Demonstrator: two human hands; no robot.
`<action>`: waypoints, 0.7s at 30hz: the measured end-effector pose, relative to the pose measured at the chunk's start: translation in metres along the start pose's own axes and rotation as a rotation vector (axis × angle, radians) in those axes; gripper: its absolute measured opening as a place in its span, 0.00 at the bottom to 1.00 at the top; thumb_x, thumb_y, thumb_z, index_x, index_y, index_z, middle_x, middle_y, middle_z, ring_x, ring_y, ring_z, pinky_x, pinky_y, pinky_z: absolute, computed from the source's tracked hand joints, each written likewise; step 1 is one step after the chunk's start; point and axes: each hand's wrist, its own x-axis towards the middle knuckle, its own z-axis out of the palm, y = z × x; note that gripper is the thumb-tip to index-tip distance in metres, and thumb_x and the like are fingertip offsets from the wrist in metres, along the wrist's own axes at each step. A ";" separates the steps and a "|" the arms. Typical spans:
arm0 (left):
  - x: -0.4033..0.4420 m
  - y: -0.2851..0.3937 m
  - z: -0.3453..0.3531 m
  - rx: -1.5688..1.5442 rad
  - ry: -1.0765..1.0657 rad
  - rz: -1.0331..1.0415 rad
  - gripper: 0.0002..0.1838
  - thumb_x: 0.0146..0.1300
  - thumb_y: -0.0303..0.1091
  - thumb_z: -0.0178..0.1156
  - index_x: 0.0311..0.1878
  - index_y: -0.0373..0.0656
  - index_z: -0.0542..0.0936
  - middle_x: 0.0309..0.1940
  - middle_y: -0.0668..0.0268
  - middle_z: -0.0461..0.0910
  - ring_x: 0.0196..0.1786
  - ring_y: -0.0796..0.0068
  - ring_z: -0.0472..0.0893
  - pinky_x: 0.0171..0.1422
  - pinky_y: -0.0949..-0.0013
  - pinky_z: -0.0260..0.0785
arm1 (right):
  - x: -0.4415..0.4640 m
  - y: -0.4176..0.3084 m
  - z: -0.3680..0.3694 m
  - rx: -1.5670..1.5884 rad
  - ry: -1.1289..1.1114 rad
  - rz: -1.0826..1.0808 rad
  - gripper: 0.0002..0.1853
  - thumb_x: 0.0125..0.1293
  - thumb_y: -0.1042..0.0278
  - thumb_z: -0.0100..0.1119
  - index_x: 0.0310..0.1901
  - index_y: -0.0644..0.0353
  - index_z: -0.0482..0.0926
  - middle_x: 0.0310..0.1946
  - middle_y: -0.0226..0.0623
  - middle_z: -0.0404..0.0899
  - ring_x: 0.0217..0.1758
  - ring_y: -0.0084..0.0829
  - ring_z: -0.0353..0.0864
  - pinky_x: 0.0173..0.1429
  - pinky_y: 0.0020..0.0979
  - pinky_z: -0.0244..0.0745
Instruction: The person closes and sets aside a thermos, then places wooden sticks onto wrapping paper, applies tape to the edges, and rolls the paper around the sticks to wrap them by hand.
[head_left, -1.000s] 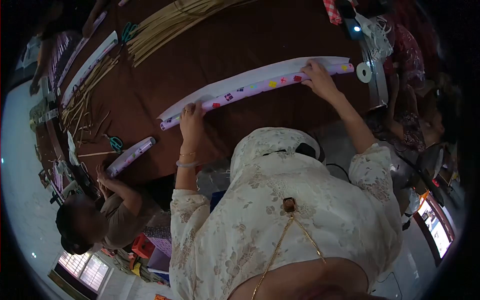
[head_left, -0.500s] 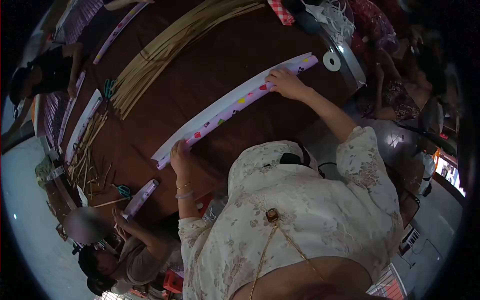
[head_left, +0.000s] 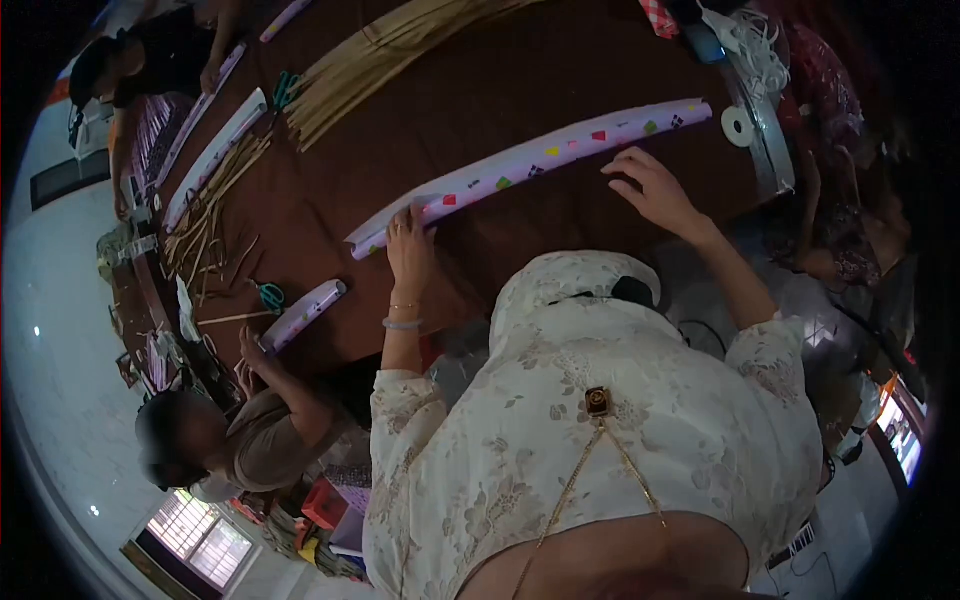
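A long pale-purple patterned paper roll (head_left: 545, 158), marked with red, yellow, green and black shapes, lies slantwise across the brown table. Near its left end, my left hand (head_left: 408, 245) grips it, fingers over the top and the thumb at the near side. The paper looks slightly creased beside those fingers. My right hand (head_left: 655, 190) is off the roll, just on its near side, with fingers apart and nothing in them.
A bundle of flat tan strips (head_left: 390, 60) lies beyond the roll. White tape (head_left: 738, 126) sits near the table's right edge. Green-handled scissors (head_left: 270, 295) lie at left. Two co-workers handle similar rolls, one with a short roll (head_left: 305, 315). Another person sits at right.
My right hand has let go of the roll and moved to its near side. The roll's pale inner face shows less, and more pattern faces up. The camera view has shifted.
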 end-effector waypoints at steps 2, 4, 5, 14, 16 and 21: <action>0.000 0.003 -0.001 0.032 0.035 0.014 0.31 0.53 0.33 0.61 0.60 0.37 0.64 0.49 0.52 0.69 0.52 0.52 0.69 0.58 0.55 0.62 | -0.011 -0.031 -0.018 0.516 -0.336 0.311 0.09 0.60 0.68 0.57 0.41 0.60 0.76 0.41 0.34 0.72 0.43 0.28 0.73 0.47 0.28 0.70; 0.005 0.010 -0.011 0.033 0.032 0.019 0.31 0.54 0.34 0.61 0.60 0.36 0.64 0.49 0.51 0.69 0.52 0.51 0.70 0.56 0.55 0.63 | -0.023 -0.056 -0.036 0.595 -0.387 0.352 0.08 0.61 0.68 0.57 0.39 0.62 0.76 0.36 0.32 0.72 0.38 0.23 0.72 0.40 0.23 0.69; 0.010 0.019 -0.026 0.015 0.103 0.070 0.25 0.55 0.32 0.60 0.56 0.38 0.68 0.46 0.51 0.71 0.48 0.52 0.72 0.51 0.58 0.67 | -0.027 -0.066 -0.046 0.599 -0.524 0.343 0.09 0.60 0.67 0.57 0.39 0.62 0.76 0.36 0.32 0.72 0.38 0.24 0.72 0.40 0.24 0.69; -0.024 0.145 -0.118 -1.020 -0.552 0.157 0.09 0.53 0.29 0.64 0.38 0.39 0.81 0.33 0.60 0.79 0.32 0.71 0.77 0.33 0.73 0.70 | -0.153 -0.095 -0.070 0.317 -0.198 0.550 0.15 0.60 0.62 0.59 0.44 0.61 0.69 0.42 0.39 0.68 0.45 0.33 0.71 0.43 0.32 0.72; -0.023 0.144 -0.116 -1.073 -0.579 0.177 0.10 0.53 0.30 0.65 0.39 0.39 0.81 0.33 0.60 0.79 0.32 0.72 0.76 0.33 0.73 0.69 | -0.187 -0.101 -0.059 0.360 -0.294 0.717 0.15 0.60 0.63 0.58 0.44 0.61 0.69 0.41 0.39 0.69 0.43 0.33 0.72 0.43 0.33 0.73; -0.009 0.159 -0.119 -0.998 -0.666 0.311 0.13 0.53 0.33 0.65 0.41 0.39 0.80 0.33 0.60 0.78 0.34 0.70 0.76 0.36 0.72 0.69 | -0.195 -0.114 -0.040 0.463 -0.173 0.882 0.13 0.62 0.65 0.56 0.44 0.62 0.69 0.36 0.40 0.73 0.38 0.33 0.74 0.43 0.32 0.72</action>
